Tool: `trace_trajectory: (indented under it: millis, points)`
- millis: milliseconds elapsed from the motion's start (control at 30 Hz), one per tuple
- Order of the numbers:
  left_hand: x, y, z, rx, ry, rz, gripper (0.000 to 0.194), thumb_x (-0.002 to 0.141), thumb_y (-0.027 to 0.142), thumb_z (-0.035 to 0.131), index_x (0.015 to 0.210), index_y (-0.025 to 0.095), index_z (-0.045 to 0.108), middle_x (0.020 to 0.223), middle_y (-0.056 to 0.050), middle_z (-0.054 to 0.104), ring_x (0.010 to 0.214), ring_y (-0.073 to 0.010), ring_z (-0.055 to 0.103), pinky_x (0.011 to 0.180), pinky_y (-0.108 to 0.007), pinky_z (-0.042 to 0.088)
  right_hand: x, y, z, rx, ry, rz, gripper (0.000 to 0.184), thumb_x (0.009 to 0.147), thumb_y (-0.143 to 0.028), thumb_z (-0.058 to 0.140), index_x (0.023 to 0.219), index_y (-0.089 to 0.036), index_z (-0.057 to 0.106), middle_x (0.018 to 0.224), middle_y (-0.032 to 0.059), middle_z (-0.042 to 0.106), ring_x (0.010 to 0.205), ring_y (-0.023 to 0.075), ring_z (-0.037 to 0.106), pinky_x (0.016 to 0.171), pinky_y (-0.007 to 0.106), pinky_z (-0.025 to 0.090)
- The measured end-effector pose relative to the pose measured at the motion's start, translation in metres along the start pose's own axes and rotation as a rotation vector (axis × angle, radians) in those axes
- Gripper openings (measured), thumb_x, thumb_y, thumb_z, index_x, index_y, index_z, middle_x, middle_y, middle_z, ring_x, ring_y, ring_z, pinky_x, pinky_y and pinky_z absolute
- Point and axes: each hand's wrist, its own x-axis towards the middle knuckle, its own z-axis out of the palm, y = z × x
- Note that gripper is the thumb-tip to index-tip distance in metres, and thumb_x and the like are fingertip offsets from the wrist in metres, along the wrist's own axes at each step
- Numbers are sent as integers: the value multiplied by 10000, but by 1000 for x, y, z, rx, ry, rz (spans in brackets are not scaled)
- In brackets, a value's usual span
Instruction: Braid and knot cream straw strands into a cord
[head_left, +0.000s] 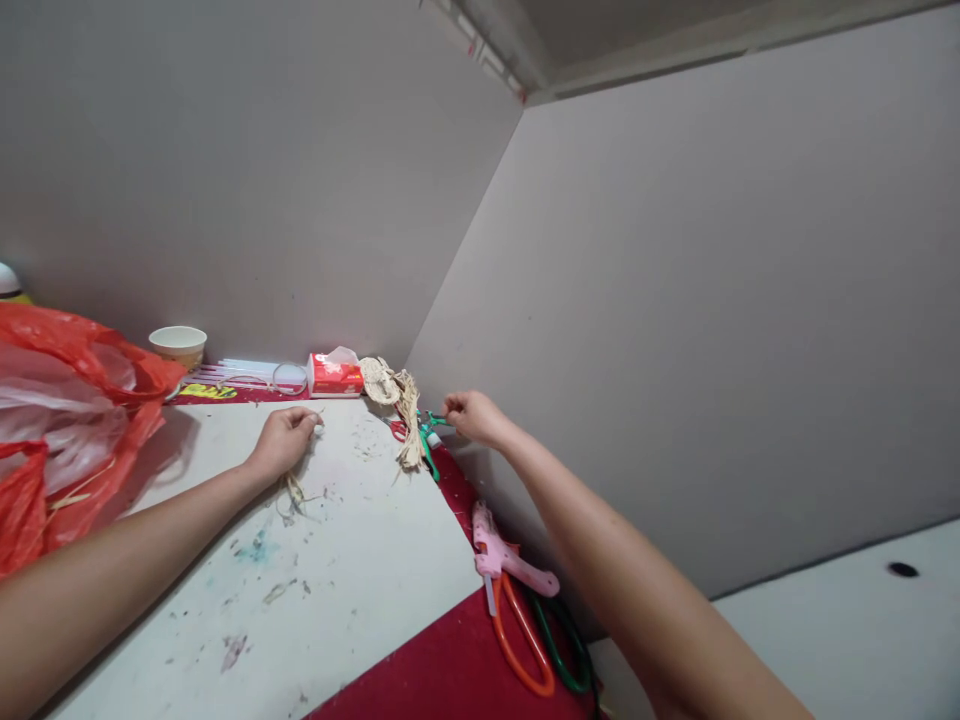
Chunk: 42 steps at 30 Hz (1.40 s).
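My left hand (283, 445) is closed in a pinch above the white board (360, 560). Pale raffia strands (294, 492) hang below its palm, and a small whitish bit shows at the fingertips. On the right, my right hand (472, 415) has its fingers closed at the end of a green-handled tool (436, 419) that looks like small pliers. Beside that tool lie a bundle of raffia (409, 425) and red-handled scissors (397, 430), partly covered. A coil of pale braid (380, 381) rests behind the bundle.
A red tissue pack (335, 376), clear glue sticks (255, 373) and a paper bowl (178, 345) line the back wall. Red plastic bags (82, 400) fill the left. A pink glue gun (502, 555) lies near orange-handled scissors (521, 640) and a green handle (566, 650) on red cloth.
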Motion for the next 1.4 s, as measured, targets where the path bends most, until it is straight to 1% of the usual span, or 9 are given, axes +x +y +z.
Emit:
trace_trajectory:
  millis: [133, 333, 600, 767, 833, 900, 1100, 1233, 1400]
  points:
    - [1, -4, 0, 2, -1, -9, 226, 657, 336, 570, 684, 129, 656, 514, 21, 511, 483, -97, 414, 497, -222, 294, 1, 8, 4, 61, -16, 17, 123, 609, -151, 563, 489, -157, 587, 362, -44, 461, 369, 77, 387, 409, 204, 240]
    - [1, -10, -1, -36, 25, -9, 265, 655, 370, 537, 660, 125, 637, 496, 21, 502, 476, -103, 427, 487, -218, 305, 8, -7, 18, 145, -100, -20, 154, 606, -194, 477, 494, -145, 571, 401, -11, 524, 358, 86, 432, 385, 191, 290]
    - [3, -11, 0, -74, 38, -27, 253, 655, 358, 529, 673, 127, 631, 496, 26, 501, 478, -104, 440, 491, -220, 320, 2, -19, 53, 108, -120, -121, 312, 781, -248, 325, 481, -185, 383, 428, -29, 385, 449, 97, 369, 475, 212, 288]
    - [2, -10, -1, -67, 38, -33, 246, 656, 344, 528, 678, 124, 637, 500, 27, 508, 479, -101, 442, 500, -222, 325, -8, -18, 74, -152, -166, -276, 274, 849, -318, 411, 636, -170, 500, 603, -3, 510, 581, 120, 426, 555, 227, 289]
    - [2, -10, -1, -74, 34, -30, 242, 656, 341, 525, 671, 124, 631, 498, 28, 507, 474, -100, 439, 496, -223, 322, -10, -22, 81, -260, -213, -358, 146, 824, -279, 480, 806, -172, 577, 751, 20, 596, 655, 127, 487, 591, 223, 314]
    - [2, -11, -1, -81, 29, -25, 239, 659, 337, 520, 668, 124, 628, 498, 26, 506, 478, -102, 444, 499, -224, 324, -11, -26, 88, -330, -273, -397, 181, 766, -265, 570, 923, -184, 608, 879, 39, 631, 731, 139, 533, 627, 223, 338]
    - [5, -17, -2, -69, 50, -5, 230, 669, 333, 514, 678, 130, 624, 519, 20, 526, 503, -109, 471, 519, -227, 338, -7, -37, 100, -513, -419, -436, 90, 753, -189, 537, 743, -165, 624, 838, 63, 648, 716, 151, 554, 605, 240, 341]
    - [5, -17, -2, -56, 55, 6, 225, 673, 325, 506, 684, 136, 626, 509, 28, 516, 494, -108, 465, 512, -226, 335, -2, -39, 86, -192, -358, -398, 108, 810, -226, 479, 740, -157, 523, 835, 68, 639, 677, 126, 532, 602, 231, 379]
    - [5, -15, -1, -46, 57, 17, 212, 678, 308, 498, 678, 137, 623, 516, 23, 517, 505, -110, 466, 521, -227, 344, -1, -40, 57, 390, -403, -122, 253, 824, -438, 482, 812, -190, 433, 657, -7, 607, 455, 78, 463, 420, 189, 331]
